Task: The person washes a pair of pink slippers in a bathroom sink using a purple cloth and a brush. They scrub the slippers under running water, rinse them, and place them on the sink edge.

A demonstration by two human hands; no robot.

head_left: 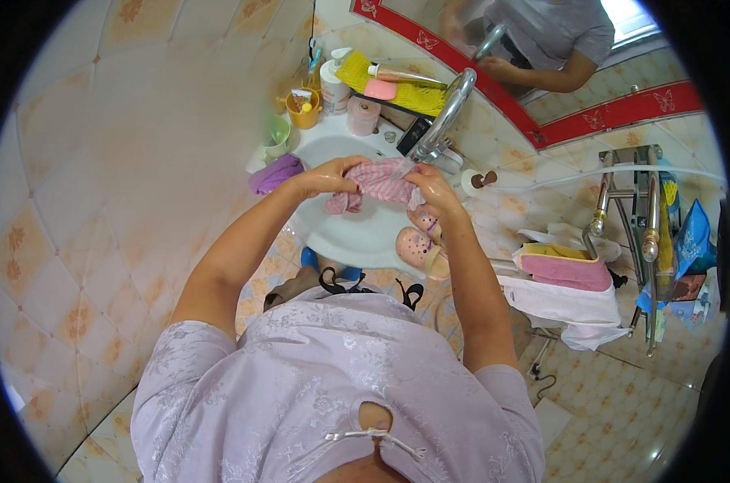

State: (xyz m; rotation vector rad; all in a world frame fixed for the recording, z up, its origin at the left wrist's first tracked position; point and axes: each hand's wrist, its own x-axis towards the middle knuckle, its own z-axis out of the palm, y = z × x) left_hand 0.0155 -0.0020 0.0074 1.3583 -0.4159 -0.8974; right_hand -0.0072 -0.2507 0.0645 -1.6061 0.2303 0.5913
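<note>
"If it is as wet as it looks, how would that striped cloth [385,182] handle?"

"Soft and limp, I'd judge. It's pink and white, seems thin, and hangs over the back half of the sink [332,233]. Dry, it should weigh little; soaked, it would drag somewhat and turn slippery."

"How is it held?"

"From both sides. Over the sink's left half, the left hand [328,179] has its fingers curled nearly closed on the cloth's left part. Over the sink's right half, the right hand [435,191] pinches the other end, fingers drawn in on the fabric. The span between them is bunched, and a crumpled tail droops below the left hand."

"Are those good places to grip?"

"I'd think so. A doubled, folded handful should slip less than one wet layer. Nothing about it looks brittle, so squeezing should be safe, though a hard pull might stretch it out of shape."

"Anything close by to mind?"

"The faucet [455,105] rises at the sink's back right, near the right hand. Speckled pink clogs [415,246] are at the sink's right front edge. I'd keep that loose tail inside the bowl."
</note>
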